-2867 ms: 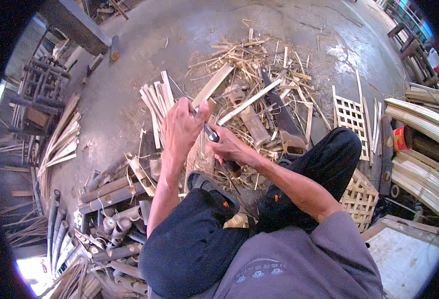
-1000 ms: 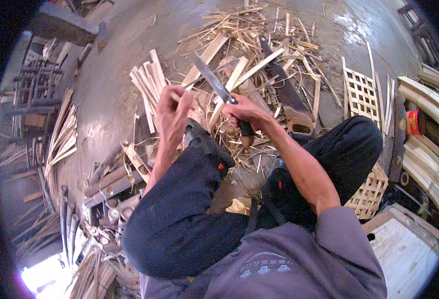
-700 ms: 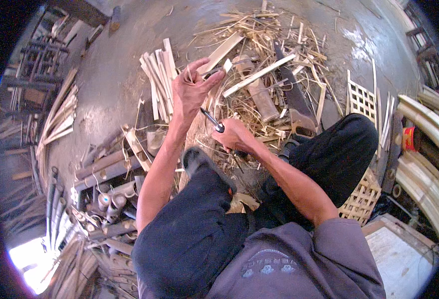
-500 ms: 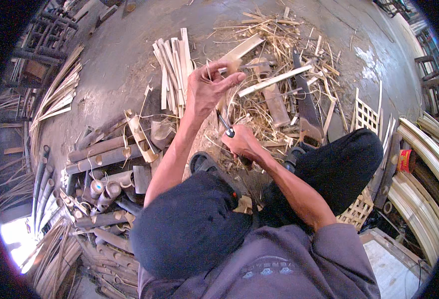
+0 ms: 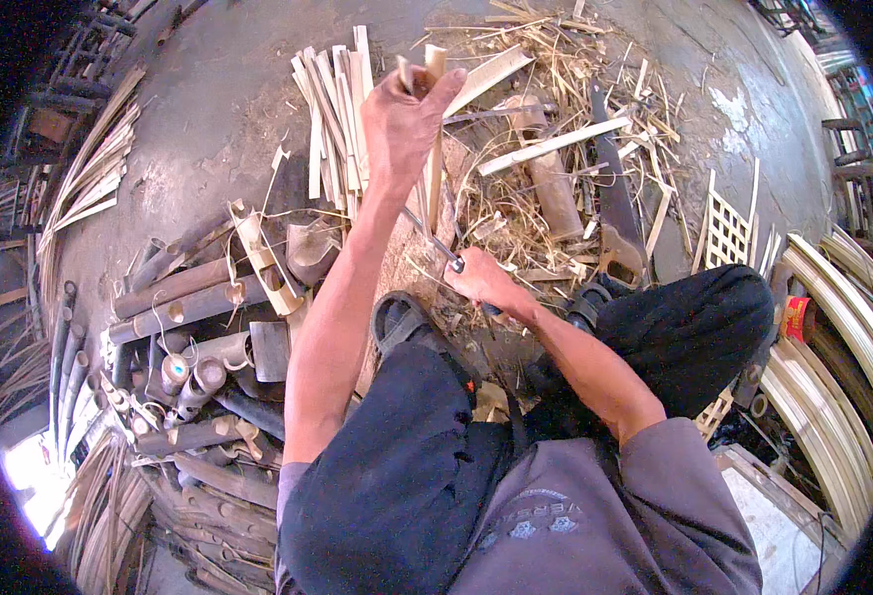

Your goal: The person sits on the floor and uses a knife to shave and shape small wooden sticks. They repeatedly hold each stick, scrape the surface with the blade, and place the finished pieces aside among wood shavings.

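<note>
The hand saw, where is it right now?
In the head view, the long dark hand saw lies on the concrete floor to the person's right, beside a brown bamboo tube among pale shavings.

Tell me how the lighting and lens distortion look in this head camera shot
Head view: hard daylight, blown-out white patch at lower left; black fisheye rim, and the curved slats at right bow along it; left hand gripping the bamboo strip and right hand stay fairly sharp.
</note>
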`<state>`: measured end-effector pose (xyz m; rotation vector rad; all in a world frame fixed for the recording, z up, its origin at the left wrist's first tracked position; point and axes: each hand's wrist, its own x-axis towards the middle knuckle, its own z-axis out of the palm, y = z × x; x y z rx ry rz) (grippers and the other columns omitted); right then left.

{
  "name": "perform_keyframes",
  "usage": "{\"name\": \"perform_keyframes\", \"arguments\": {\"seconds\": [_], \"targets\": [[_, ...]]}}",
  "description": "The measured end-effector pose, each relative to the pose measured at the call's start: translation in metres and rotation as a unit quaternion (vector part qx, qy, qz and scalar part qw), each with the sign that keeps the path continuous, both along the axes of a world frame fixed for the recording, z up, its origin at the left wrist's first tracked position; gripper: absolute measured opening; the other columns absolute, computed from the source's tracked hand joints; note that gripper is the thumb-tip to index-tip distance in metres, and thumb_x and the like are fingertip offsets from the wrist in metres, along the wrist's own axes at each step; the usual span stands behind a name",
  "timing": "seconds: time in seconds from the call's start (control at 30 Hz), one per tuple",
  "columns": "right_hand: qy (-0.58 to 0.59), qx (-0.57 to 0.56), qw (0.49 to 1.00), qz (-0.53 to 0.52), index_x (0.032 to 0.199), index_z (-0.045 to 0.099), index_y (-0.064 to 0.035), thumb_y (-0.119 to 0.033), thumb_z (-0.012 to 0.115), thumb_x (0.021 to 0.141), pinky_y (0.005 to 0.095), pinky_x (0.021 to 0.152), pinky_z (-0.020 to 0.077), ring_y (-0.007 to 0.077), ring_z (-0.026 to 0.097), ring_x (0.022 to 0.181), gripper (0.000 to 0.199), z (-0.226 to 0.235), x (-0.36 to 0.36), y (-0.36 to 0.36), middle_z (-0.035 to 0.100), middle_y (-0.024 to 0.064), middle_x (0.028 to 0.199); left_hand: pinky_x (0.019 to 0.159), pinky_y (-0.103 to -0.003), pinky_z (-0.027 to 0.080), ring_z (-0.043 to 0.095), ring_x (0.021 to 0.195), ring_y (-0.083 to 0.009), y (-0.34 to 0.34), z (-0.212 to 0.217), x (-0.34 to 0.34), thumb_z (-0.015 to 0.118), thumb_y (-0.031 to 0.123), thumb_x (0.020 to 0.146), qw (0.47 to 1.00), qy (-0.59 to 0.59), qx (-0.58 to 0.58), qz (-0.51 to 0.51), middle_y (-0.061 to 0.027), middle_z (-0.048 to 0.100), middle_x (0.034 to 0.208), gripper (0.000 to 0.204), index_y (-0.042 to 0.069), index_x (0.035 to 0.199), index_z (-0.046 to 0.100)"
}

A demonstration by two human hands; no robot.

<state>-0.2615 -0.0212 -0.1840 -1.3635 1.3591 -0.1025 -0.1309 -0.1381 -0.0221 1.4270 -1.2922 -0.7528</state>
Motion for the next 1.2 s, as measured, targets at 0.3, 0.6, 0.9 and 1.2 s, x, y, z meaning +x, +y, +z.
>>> {"name": "perform_keyframes", "arguments": {"seconds": [0.3, 0.6, 0.9, 1.2], "targets": [[0.075, -0.203, 0.975, 0.054, 0.082, 0.062, 0.0041, -0.025, 0.061, 0.077, 0.0472, 0.073, 0.0505, 0.0404, 0.065, 0.080, 0.029, -0.023, -0.011, -0.007, 0.064, 0.0265, 0.080, 0.052, -0.029, 0.043, 0.048, 0.055, -0.0098, -0.010, -0.007, -0.011, 0.077, 0.034, 0.079, 0.996, -0.018, -0.045, 0.079, -0.0017, 0.056, 0.058, 0.037, 0.000, 0.074, 0.065], [0.057, -0.075, 0.992, 0.081, 0.069, 0.063, 0.0034, -0.027, 0.062, 0.076, 0.0478, 0.073, 0.0521, 0.0414, 0.065, 0.073, 0.031, -0.024, -0.010, -0.005, 0.064, 0.0258, 0.071, 0.050, -0.028, 0.041, 0.047, 0.053, -0.0098, -0.001, -0.005, -0.009, 0.077, 0.040, 0.078, 0.994, 0.003, -0.069, 0.080, -0.0016, 0.056, 0.057, 0.041, 0.001, 0.074, 0.065], [0.069, -0.029, 0.993, 0.095, 0.090, 0.063, 0.0060, -0.029, 0.063, 0.079, 0.0489, 0.078, 0.0524, 0.0427, 0.065, 0.083, 0.036, -0.030, -0.011, 0.000, 0.065, 0.0284, 0.084, 0.054, -0.029, 0.042, 0.048, 0.057, -0.0101, 0.006, 0.002, -0.002, 0.076, 0.036, 0.080, 0.993, -0.011, -0.052, 0.105, -0.0016, 0.058, 0.061, 0.038, 0.000, 0.077, 0.064], [0.116, -0.309, 0.925, 0.189, 0.086, 0.059, 0.0006, -0.025, 0.057, 0.081, 0.0493, 0.064, 0.0505, 0.0406, 0.063, 0.072, 0.027, -0.034, -0.023, -0.012, 0.063, 0.0234, 0.075, 0.054, -0.028, 0.041, 0.046, 0.057, -0.0097, 0.005, -0.009, 0.021, 0.074, 0.038, 0.082, 0.986, 0.021, -0.084, 0.139, -0.0010, 0.054, 0.061, 0.038, 0.002, 0.075, 0.063]]}}
